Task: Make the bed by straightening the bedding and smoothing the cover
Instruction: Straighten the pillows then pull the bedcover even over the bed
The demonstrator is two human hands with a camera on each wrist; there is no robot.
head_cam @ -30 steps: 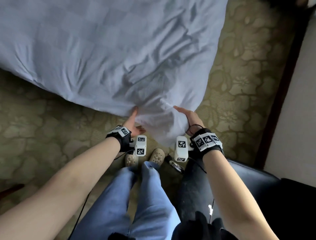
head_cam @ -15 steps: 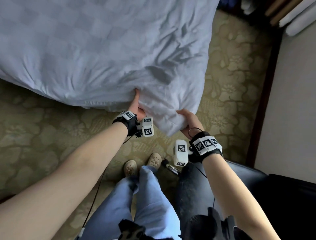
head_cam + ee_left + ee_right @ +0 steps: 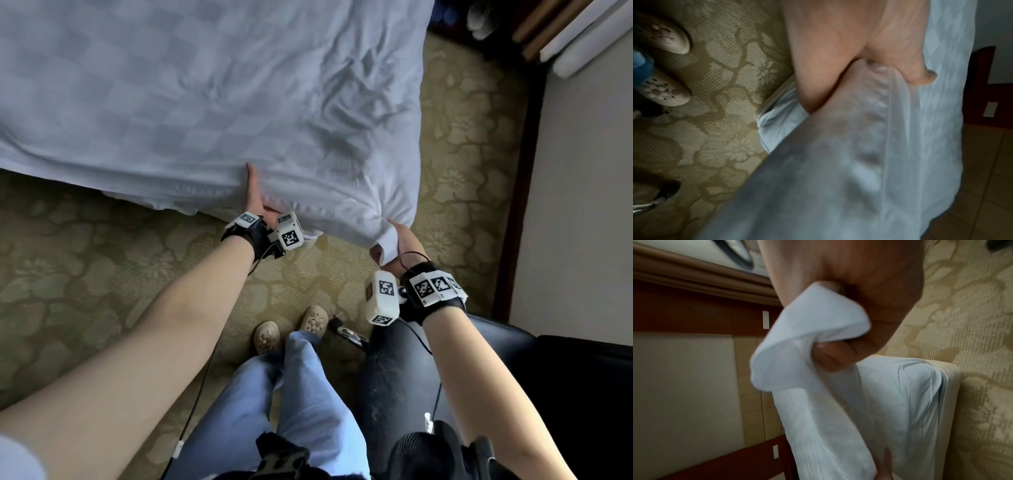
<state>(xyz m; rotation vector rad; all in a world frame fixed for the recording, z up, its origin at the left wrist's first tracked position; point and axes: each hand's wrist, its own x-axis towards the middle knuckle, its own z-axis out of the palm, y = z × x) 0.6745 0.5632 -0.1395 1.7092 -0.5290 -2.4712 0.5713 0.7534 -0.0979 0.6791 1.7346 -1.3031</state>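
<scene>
A white checked duvet cover (image 3: 191, 102) is spread over the bed, wrinkled toward its near right corner. My left hand (image 3: 255, 197) grips the cover's near edge, with a fold of the cover (image 3: 869, 129) bunched between thumb and palm. My right hand (image 3: 399, 245) grips the cover's near right corner; the corner (image 3: 813, 331) is gathered in my curled fingers. Below the lifted cover the mattress (image 3: 920, 394) shows with its white sheet.
Patterned olive carpet (image 3: 85, 274) lies around the bed. My feet in beige clogs (image 3: 291, 329) stand close to the bed's foot. A dark chair (image 3: 548, 370) stands at my right, with a wall and dark baseboard (image 3: 520, 171) beyond. A wooden headboard panel (image 3: 694, 313) shows in the right wrist view.
Both hands have closed on the cover and pulled its near edge up and apart. The right hand moved right with the corner, and the wrinkles have stretched out.
</scene>
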